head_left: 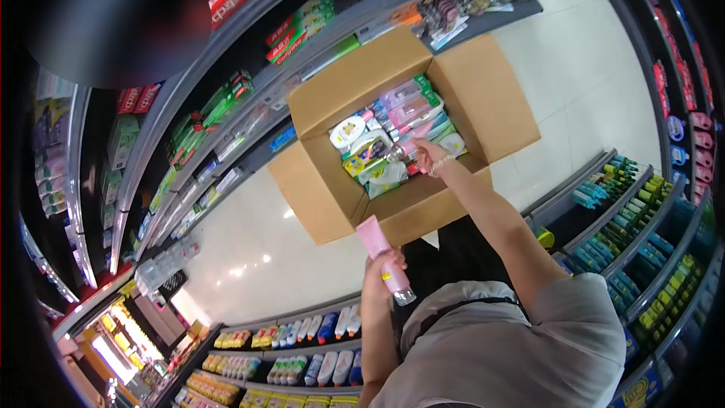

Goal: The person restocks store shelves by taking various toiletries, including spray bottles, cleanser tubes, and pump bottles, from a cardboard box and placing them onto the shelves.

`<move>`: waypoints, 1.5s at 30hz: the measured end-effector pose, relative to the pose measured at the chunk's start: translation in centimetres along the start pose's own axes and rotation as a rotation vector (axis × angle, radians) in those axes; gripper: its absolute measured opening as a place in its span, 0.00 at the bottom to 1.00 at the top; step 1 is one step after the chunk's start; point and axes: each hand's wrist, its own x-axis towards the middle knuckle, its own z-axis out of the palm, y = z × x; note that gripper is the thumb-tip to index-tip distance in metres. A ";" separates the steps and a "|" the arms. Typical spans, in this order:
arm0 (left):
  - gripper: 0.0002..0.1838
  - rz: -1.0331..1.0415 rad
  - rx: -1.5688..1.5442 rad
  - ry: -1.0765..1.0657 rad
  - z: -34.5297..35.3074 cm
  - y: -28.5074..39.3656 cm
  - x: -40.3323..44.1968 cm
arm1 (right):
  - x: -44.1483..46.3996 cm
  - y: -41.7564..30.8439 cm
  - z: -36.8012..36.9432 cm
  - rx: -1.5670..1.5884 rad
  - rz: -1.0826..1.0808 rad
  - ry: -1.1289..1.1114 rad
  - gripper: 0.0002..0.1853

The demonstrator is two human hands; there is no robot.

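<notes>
My left hand (386, 263) is wrapped round a pink squeeze tube (374, 236) with a clear cap and a small yellow label, held outside the near-left side of an open cardboard box (411, 221). Inside the box, my right hand (429, 156), with a bracelet at the wrist, has its fingers closed on another pink tube (408, 143) with a clear cap. That tube lies over the packed goods. Around it are a white bottle (347, 131), pink packs (411, 106) and green-and-white packets (387, 179).
The box flaps (491, 94) are folded outward. Shelves with toothpaste boxes (291, 41) run along the left. Shelves of bottles stand at the bottom (325, 366) and right (619, 257). Pale floor tiles (257, 234) surround the box. A dark blur covers the upper-left corner.
</notes>
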 end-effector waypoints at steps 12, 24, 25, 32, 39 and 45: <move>0.25 -0.096 -0.032 -0.492 -4.1 4.8 3.4 | -33.4 -1.7 9.3 -0.171 -0.363 -0.754 0.29; 0.22 -0.393 0.375 -0.670 10.0 -0.7 8.0 | -43.0 -0.3 -0.2 0.285 -1.051 -0.404 0.10; 0.19 -0.556 0.273 -0.894 12.1 -2.0 7.4 | -43.9 -0.7 -1.7 0.288 -1.083 -0.397 0.10; 0.13 -0.837 0.424 -1.035 25.3 -15.9 8.7 | -50.9 -3.7 -13.7 0.508 -1.326 -0.438 0.09; 0.14 -1.069 0.353 -1.121 34.2 -29.7 5.0 | -59.2 -3.3 -21.2 0.555 -1.555 -0.357 0.08; 0.12 -1.221 0.611 -1.149 38.5 -36.6 4.1 | -62.1 -2.3 -24.4 0.540 -1.741 -0.129 0.09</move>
